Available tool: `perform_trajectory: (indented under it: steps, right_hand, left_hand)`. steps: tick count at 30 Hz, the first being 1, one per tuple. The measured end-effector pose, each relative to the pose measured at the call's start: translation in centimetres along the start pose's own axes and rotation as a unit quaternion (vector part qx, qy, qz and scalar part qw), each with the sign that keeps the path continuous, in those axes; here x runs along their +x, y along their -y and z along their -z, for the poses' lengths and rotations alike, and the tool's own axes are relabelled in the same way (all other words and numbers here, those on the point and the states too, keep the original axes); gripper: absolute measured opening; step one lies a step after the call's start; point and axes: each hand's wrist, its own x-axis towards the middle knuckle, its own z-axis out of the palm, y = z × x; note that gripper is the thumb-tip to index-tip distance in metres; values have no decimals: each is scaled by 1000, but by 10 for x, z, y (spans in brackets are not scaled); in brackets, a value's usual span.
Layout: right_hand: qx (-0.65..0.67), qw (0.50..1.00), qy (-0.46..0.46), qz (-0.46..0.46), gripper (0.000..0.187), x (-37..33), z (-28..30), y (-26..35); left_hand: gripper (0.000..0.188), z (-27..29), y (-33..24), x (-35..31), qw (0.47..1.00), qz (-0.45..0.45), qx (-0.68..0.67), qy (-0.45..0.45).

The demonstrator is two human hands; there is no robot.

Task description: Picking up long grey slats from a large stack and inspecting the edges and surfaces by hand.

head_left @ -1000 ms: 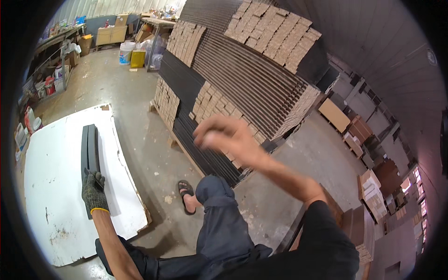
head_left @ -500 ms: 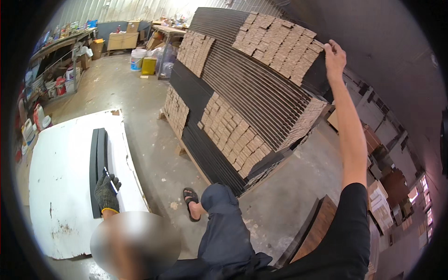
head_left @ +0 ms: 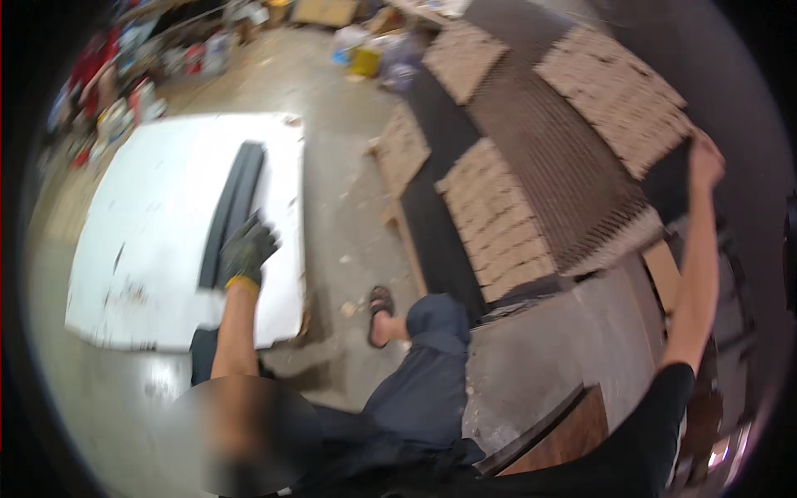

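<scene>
My left hand (head_left: 250,250), in a dark knitted glove with a yellow cuff, is over two dark grey strips (head_left: 235,203) that lie side by side on a white board (head_left: 149,191). Its fingers look curled, but blur hides what is in them. My bare right hand (head_left: 706,162) reaches far out to the right, fingers closed on the end of a dark board (head_left: 671,178) at the top corner of a big stack. That stack is made of dark ribbed boards (head_left: 540,124) and blocks with pale brown cut ends (head_left: 498,220).
A brown wood-grain panel (head_left: 564,436) lies on the floor at the lower right. My sandalled foot (head_left: 381,319) stands between the white board and the stack. Containers (head_left: 124,116) line the far left, and a yellow can (head_left: 364,62) stands at the back. A blurred oval covers my left forearm's lower part.
The view has swung, shifting the stack and white board to the right. My left hand has moved up along the strips; the slim white-and-dark stick it held no longer shows. My right hand stays at the stack's corner.
</scene>
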Motion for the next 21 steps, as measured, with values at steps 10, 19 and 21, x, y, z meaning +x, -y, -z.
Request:
perform_trajectory:
  steps: [10,19,21]
  right_hand:
    - [74,997,-16,19,68,25,-63,-26]
    - [39,994,-56,-83,51,20,-43,-19]
    - [48,991,-77,-101,48,27,-15,-31]
  left_hand:
    - [35,8,5,-2,1000,16,-4,-25]
    - [39,7,0,-5,1000,9,6,-9]
    - [38,-1,8,0,1000,7,-13,0]
